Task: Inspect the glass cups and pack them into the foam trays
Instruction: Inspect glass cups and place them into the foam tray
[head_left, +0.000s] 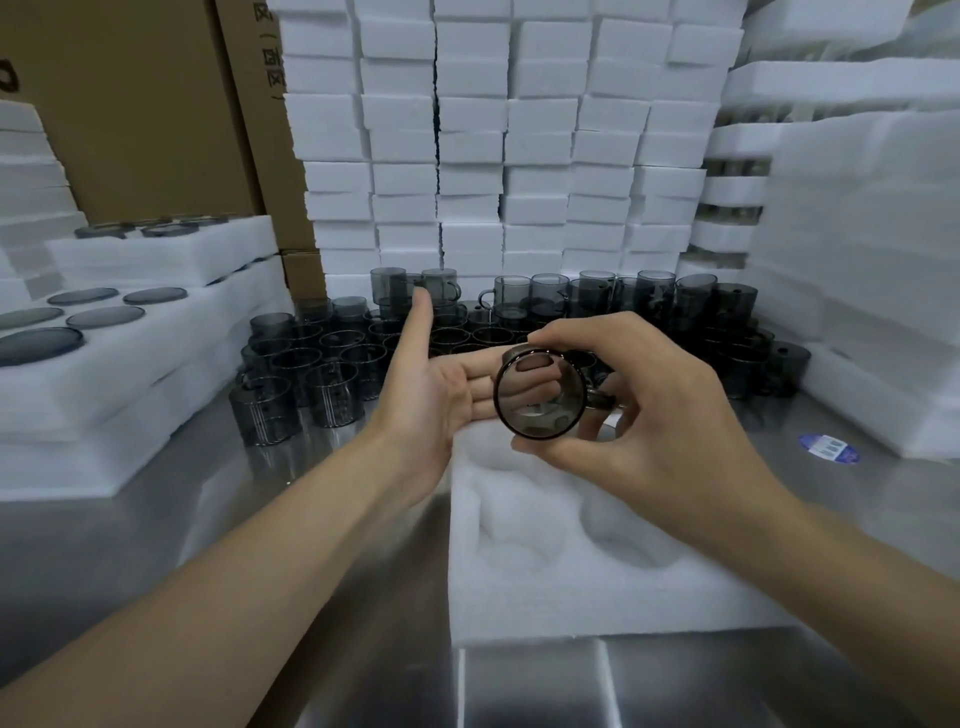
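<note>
A smoky grey glass cup (540, 410) lies on its side in the air, its mouth facing me, above a white foam tray (524, 587). My right hand (649, 410) grips it, fingers over the top and thumb underneath, with the handle on the right. My left hand (436, 395) is flat with straight fingers behind the cup's base, thumb pointing up. The tray shows two hollow pockets with nothing in them. Many more grey cups (322, 369) stand crowded on the metal table behind.
Foam trays holding dark glass discs (104, 317) are stacked at the left. A wall of white foam blocks (493, 156) rises behind, more foam stacks (857, 260) at the right, cardboard boxes (156, 104) at the back left. A blue sticker (828, 448) lies on the steel table.
</note>
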